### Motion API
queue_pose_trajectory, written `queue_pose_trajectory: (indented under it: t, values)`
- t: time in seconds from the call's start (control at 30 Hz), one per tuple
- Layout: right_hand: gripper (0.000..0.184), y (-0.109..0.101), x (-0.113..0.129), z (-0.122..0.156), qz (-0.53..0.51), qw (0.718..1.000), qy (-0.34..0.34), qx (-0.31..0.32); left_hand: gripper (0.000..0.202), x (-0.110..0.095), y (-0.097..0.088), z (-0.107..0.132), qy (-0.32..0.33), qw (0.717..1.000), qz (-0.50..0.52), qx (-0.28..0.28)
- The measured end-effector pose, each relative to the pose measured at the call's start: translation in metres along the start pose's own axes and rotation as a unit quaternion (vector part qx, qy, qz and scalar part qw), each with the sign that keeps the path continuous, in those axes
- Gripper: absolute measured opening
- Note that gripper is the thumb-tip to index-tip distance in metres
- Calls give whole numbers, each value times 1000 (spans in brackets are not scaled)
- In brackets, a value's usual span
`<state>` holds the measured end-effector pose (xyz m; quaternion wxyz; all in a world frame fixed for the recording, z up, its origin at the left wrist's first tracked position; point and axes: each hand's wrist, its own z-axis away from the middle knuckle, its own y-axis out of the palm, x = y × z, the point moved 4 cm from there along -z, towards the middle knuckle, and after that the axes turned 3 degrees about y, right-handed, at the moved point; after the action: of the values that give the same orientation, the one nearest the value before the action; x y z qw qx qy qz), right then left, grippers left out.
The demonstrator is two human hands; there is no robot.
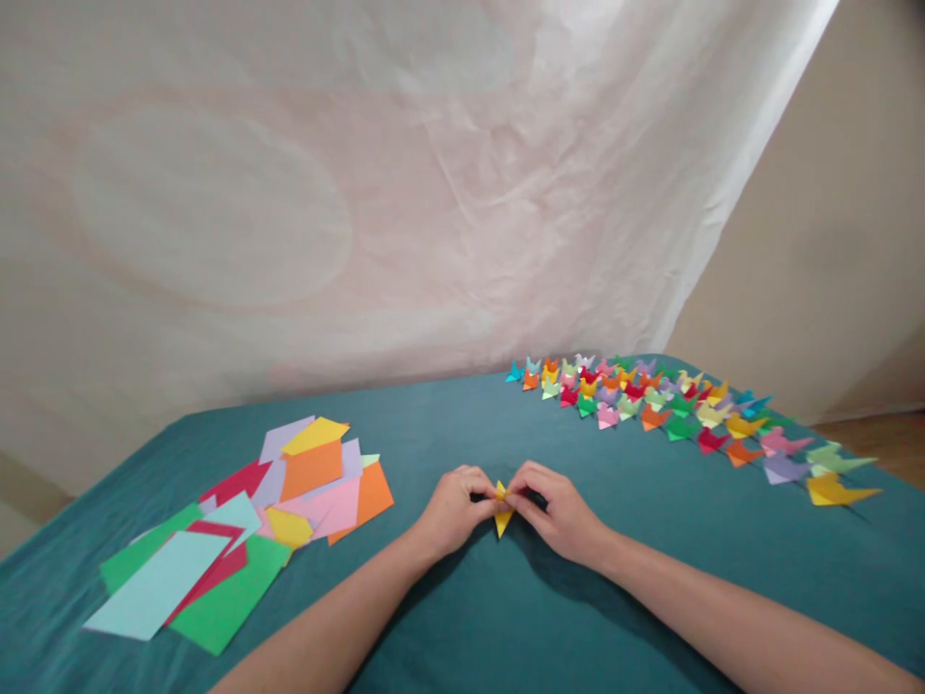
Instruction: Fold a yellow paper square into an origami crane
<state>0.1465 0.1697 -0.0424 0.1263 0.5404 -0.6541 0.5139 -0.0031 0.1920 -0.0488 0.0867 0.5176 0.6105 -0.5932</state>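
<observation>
A small piece of folded yellow paper (503,521) is held between my two hands over the middle of the table, one pointed end toward me and a shorter point away from me. My left hand (457,509) pinches its left side between thumb and fingers. On the right side, my right hand (555,509) grips it in the same kind of pinch. The fingertips hide the middle of the paper, so its exact folds cannot be made out there.
Loose coloured paper sheets (314,474) lie overlapping on the left of the teal-covered table (405,636). Rows of small folded paper birds (654,417) stand at the back right, reaching toward the right edge. A pale hanging cloth (405,212) rises behind the table.
</observation>
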Motion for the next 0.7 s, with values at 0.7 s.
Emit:
queue_pose_trajectory:
  t: [0.7]
  values:
    - [11,2,-7,2,-6,1000,19,-11,15,3,-1,0,-21,999,24,-4]
